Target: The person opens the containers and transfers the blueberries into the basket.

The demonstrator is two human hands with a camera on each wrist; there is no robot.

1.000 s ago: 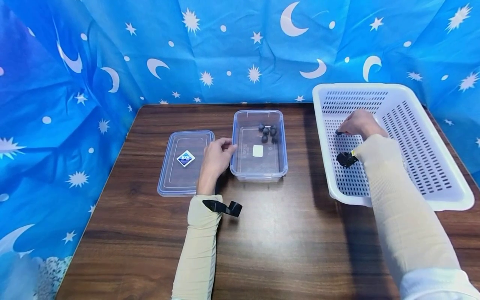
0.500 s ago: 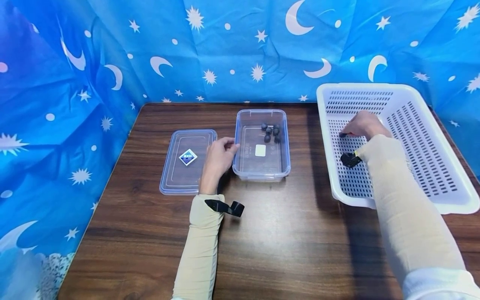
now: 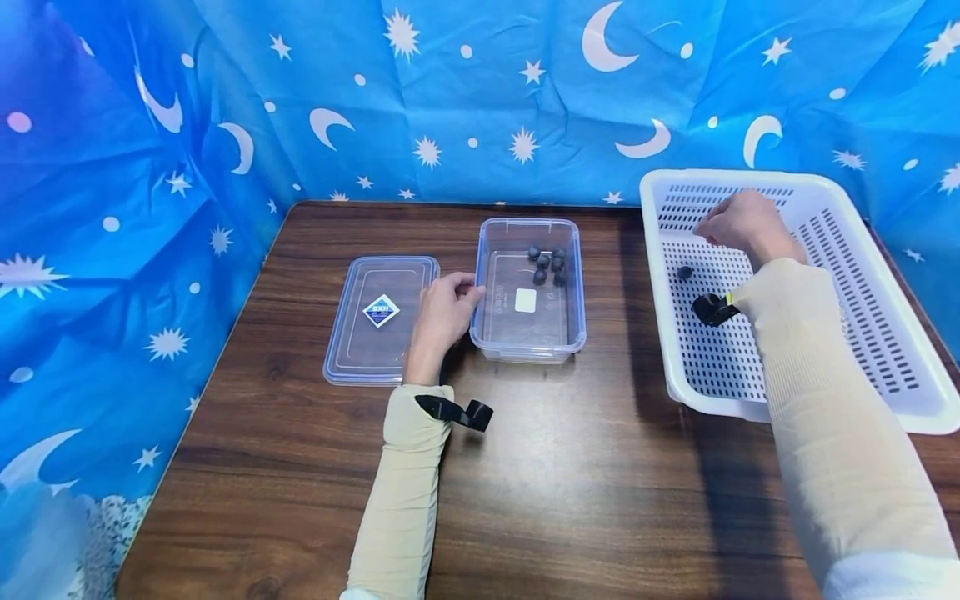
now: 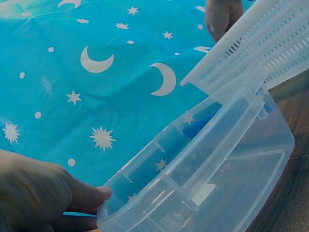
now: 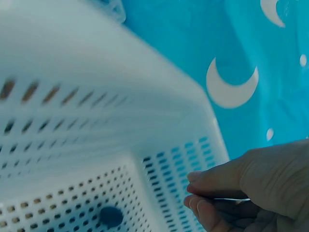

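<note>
My left hand (image 3: 444, 312) grips the left rim of a clear plastic food container (image 3: 525, 348), its thumb (image 4: 91, 194) at the edge in the left wrist view. Several blueberries (image 3: 540, 276) lie in the container's far right part. Over the far left part of a white perforated basket (image 3: 671, 367) hovers my right hand (image 3: 746, 223). Its fingers are loosely bent, thumb tip near the fingertips, and the right wrist view shows nothing between them. One blueberry (image 5: 111, 217) rests on the basket floor below the hand.
The container's clear lid (image 3: 360, 350), with a blue and white label, lies flat on the wooden table (image 3: 570, 483) left of the container, partly behind my left hand. A blue star-and-moon cloth (image 3: 480, 100) hangs behind and along the left.
My right hand has risen from the basket floor toward the back, leaving the blueberry on the floor. My left hand stays at the container rim. The head view has shifted slightly.
</note>
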